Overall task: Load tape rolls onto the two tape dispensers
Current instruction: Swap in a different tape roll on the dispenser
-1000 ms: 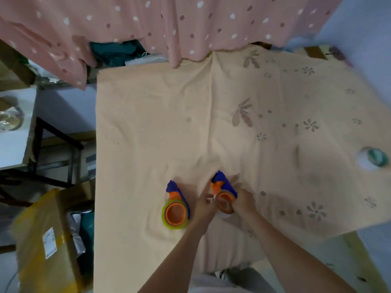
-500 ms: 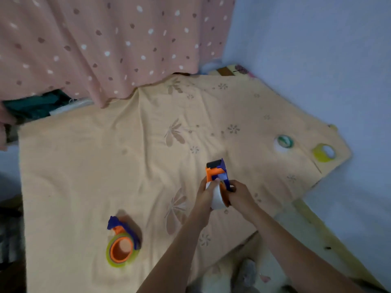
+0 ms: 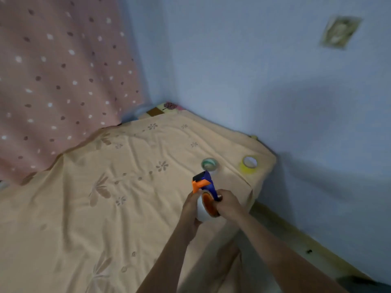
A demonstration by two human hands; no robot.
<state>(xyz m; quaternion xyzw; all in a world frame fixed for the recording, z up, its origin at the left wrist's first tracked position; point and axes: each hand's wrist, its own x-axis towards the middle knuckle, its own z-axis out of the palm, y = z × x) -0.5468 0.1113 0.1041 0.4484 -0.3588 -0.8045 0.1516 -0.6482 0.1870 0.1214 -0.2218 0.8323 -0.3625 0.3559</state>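
- A pink dotted curtain (image 3: 59,81) hangs along the left, falling onto a bed spread with a peach floral sheet (image 3: 105,197) that fills the lower left and centre.
- Near the middle, held up above the sheet, is a blue and orange tape dispenser (image 3: 204,183). Its long axis points up and away from the person, cutter end farthest off.
- The left hand (image 3: 190,210) is curled closed around a white tape roll (image 3: 201,212) at the dispenser's near end, pressing it from the left side.
- The right hand (image 3: 227,205) is closed on the dispenser's blue frame and orange hub from the right, steadying it. The roll looks seated or nearly seated on the hub; which, I cannot tell.
- Beyond the hands, farther up the bed, a green tape roll (image 3: 209,164) lies flat on the sheet, just past the dispenser's tip.
- To its right, near the bed's corner, a yellow tape roll (image 3: 249,164) lies flat as well, apart from the green one.
- Both spare rolls lie ahead and slightly right of the hands, so the right hand is the nearer one for reaching them.
- A pale blue wall (image 3: 275,92) closes the right side.
- No second dispenser is in sight here.
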